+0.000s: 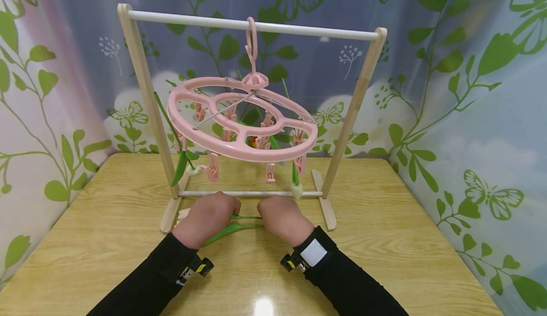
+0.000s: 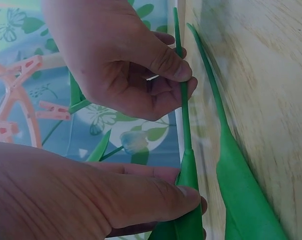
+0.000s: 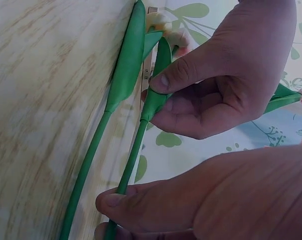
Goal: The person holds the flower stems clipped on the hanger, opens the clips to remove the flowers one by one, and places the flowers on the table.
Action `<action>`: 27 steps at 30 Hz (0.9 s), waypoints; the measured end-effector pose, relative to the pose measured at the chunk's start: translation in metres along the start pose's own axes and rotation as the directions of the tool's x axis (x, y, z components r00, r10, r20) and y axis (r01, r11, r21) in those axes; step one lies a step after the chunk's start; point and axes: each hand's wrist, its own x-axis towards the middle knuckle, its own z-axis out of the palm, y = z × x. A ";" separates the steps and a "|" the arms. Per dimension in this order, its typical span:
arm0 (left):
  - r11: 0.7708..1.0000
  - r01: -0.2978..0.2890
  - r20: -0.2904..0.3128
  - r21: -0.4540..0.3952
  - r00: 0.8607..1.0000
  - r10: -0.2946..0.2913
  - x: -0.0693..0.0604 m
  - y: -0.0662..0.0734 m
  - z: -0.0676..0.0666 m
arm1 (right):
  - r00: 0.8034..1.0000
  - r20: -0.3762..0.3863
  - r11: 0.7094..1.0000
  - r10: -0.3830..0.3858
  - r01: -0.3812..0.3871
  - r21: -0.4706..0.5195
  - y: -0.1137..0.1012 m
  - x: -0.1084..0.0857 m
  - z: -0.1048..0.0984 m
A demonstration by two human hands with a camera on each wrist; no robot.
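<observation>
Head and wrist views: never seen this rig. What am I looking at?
No machine here: the left grip and right grip are a person's bare hands. The head view looks forward and down from the head; each wrist view is taken from that wrist. On the wooden table stands a rack, with a pink clip hanger on its top bar and pale flowers hanging from it. Both grips pinch one green stem, the left at its leaf; a second stem lies alongside.
</observation>
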 end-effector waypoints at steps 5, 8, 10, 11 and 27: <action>1.000 0.009 0.004 0.003 1.000 -0.009 0.000 -0.002 0.005 | 0.999 -0.046 1.000 -0.019 0.018 -0.020 0.000 0.000 0.004; 1.000 0.025 0.015 -0.010 1.000 -0.025 0.000 -0.003 0.009 | 0.999 -0.051 1.000 -0.015 0.015 -0.011 0.000 0.001 0.006; 0.999 0.031 0.018 -0.012 0.999 -0.031 0.000 -0.004 0.012 | 0.999 -0.034 1.000 -0.003 0.003 0.004 0.001 0.002 0.008; 0.999 0.035 0.022 -0.006 0.999 -0.035 0.000 -0.004 0.013 | 1.000 -0.021 1.000 0.006 -0.006 0.014 0.001 0.003 0.008; 0.996 0.086 0.079 -0.011 0.993 -0.085 0.003 -0.003 0.022 | 0.998 0.040 0.997 0.038 -0.040 0.065 0.003 0.008 0.015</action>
